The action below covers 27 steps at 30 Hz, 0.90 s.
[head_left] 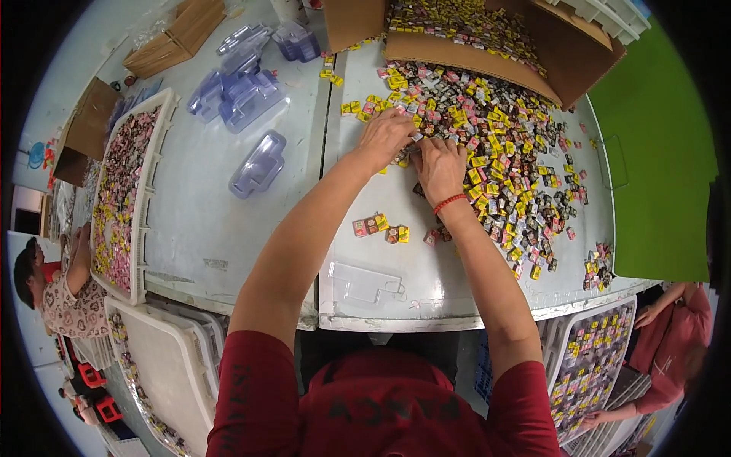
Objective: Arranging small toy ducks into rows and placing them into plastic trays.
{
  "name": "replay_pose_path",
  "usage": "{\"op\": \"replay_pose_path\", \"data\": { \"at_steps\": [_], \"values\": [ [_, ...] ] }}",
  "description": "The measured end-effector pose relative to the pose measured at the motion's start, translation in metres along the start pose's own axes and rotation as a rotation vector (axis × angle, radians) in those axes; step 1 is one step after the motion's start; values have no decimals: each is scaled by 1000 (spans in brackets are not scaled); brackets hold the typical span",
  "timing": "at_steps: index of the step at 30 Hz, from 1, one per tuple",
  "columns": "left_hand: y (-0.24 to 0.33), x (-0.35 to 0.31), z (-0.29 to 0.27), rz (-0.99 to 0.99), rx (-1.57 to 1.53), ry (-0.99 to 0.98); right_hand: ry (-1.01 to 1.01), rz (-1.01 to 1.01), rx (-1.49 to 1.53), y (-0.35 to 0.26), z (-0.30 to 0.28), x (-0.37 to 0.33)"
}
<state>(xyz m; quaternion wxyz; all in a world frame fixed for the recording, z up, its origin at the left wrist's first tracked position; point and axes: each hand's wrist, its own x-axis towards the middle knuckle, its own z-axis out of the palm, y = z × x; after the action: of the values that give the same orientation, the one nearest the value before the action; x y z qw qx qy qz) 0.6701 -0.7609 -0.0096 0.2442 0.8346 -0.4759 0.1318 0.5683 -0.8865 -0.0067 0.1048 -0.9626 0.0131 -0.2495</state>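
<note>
Both my hands work at the near left edge of a heap of small printed boxes (pixel 499 152) in yellow, pink, black and white. The fingers of my left hand (pixel 387 139) are bent together at a small pale box (pixel 416 137). Close beside it, my right hand (pixel 442 169) reaches in with curled fingers, a red bead bracelet on its wrist. What the right fingertips hold, if anything, is hidden. Nearer to me lie a short row of boxes (pixel 371 225) and a pair of boxes (pixel 397 234). A clear plastic blister tray (pixel 358 282) lies near the table's front edge.
More clear trays (pixel 247 95) are piled at the far left, with a single tray (pixel 259 164) nearer. An open cardboard carton (pixel 457 49) of boxes stands behind the heap. A white crate (pixel 148 190) holds more at left. Other people (pixel 674 350) work at both sides.
</note>
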Motion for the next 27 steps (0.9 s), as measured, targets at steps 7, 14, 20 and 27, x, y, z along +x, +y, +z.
{"op": "replay_pose_path", "data": {
  "at_steps": [7,14,20,27],
  "values": [
    [-2,-6,-16,-154,-72,109,-11,-38,-87,-2,15,7],
    [33,-65,-80,-734,-818,64,101,-66,144,-4,-45,-13],
    [75,-109,-93,-931,-1284,76,-2,-68,195,-21,-63,-62],
    [121,-115,-98,-891,-1406,254,-316,475,1058,-63,-105,-82]
  ]
}}
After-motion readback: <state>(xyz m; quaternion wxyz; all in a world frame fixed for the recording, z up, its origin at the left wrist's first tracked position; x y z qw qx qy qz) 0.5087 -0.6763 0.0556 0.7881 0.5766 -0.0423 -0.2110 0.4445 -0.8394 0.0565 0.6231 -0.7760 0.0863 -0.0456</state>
